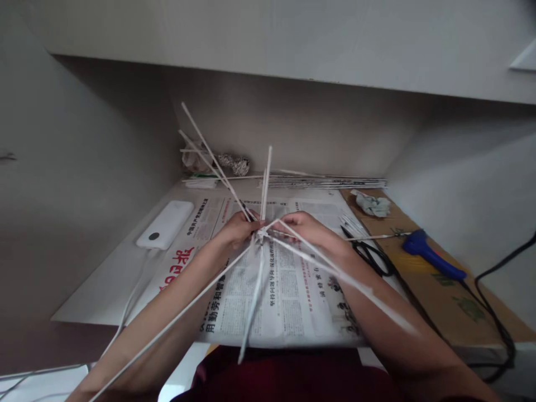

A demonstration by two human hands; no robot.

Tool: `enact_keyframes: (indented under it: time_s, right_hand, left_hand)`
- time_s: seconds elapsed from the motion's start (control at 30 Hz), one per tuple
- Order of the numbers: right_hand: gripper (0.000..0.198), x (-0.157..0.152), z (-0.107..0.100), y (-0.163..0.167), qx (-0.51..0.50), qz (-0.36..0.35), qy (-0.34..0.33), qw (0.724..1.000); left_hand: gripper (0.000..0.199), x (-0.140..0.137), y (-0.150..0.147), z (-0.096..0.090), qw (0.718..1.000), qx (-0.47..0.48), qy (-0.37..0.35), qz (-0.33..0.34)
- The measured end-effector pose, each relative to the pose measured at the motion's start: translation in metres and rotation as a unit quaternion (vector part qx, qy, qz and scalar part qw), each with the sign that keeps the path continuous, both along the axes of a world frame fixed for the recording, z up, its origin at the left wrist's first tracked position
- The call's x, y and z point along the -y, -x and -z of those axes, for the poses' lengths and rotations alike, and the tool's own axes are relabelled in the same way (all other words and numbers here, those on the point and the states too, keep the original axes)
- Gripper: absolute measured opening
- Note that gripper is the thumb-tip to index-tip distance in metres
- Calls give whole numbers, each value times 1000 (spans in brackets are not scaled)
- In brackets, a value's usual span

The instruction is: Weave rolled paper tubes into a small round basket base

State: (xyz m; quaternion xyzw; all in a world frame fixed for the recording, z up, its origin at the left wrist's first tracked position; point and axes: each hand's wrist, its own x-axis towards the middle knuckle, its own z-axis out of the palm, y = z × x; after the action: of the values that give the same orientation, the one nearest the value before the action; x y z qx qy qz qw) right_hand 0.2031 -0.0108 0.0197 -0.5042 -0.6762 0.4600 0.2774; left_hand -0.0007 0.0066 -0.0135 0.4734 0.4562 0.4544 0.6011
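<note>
White rods [267,178] joined at a crossing [262,233], held between both hands above newspaper [288,279].
Left hand [239,228]: thumb and fingers pinch the crossing at its left side. Right hand [305,226]: fingers curled just right of it, partly behind a sharply bent rod [293,232]; cannot tell whether they grip. Advised: keep the left pinch tight against the centre, fold close to it and draw evenly; a slack hold would likely let the spokes skew. Long ends cross in front of both forearms and could snag; guide them clear. Right of the hands: black scissors [371,258], then a blue glue gun [433,257] on cardboard [481,324].
</note>
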Motion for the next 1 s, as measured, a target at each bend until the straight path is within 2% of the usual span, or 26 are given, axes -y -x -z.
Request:
enact_keyframes:
  time_s: [0.07,0.13,0.2,0.23,0.3,0.33,0.4,0.47,0.53,0.63,0.77,0.87,1.0]
  right_hand:
    - [38,0,-4,1,4,97,-63,993]
    - [42,0,-7,1,9,191,-156,969]
    - [45,0,-9,-1,22,244,-223,944]
    - [46,1,-9,-2,31,248,-232,940]
    - [47,1,-6,-1,40,221,-200,954]
    - [45,1,-4,0,31,191,-153,969]
    - [38,1,1,4,-18,111,-16,994]
    - [33,1,7,11,-99,42,120,987]
    - [32,2,13,20,-167,21,174,970]
    - [31,4,22,32,-217,92,141,962]
    - [25,9,27,45,-205,192,71,957]
    - [28,11,28,49,-201,209,37,956]
    - [32,9,28,48,-195,217,47,955]
  left_hand:
    - [31,-3,-3,0,997,34,33,-63]
    - [30,-6,-6,-1,988,78,68,-117]
    - [28,-9,-9,-3,975,130,99,-153]
    - [28,-9,-9,-5,967,154,112,-167]
    - [27,-9,-11,-8,956,187,133,-184]
    - [27,-7,-12,-9,953,196,139,-185]
    - [25,-3,-15,-11,954,203,146,-168]
    - [23,2,-18,-11,959,201,148,-134]
    - [20,6,-21,-10,965,196,141,-106]
    - [21,10,-24,-8,971,176,122,-102]
    - [28,10,-24,-3,981,140,93,-99]
    - [31,11,-24,-2,987,115,76,-82]
    - [25,13,-23,-4,989,111,70,-64]
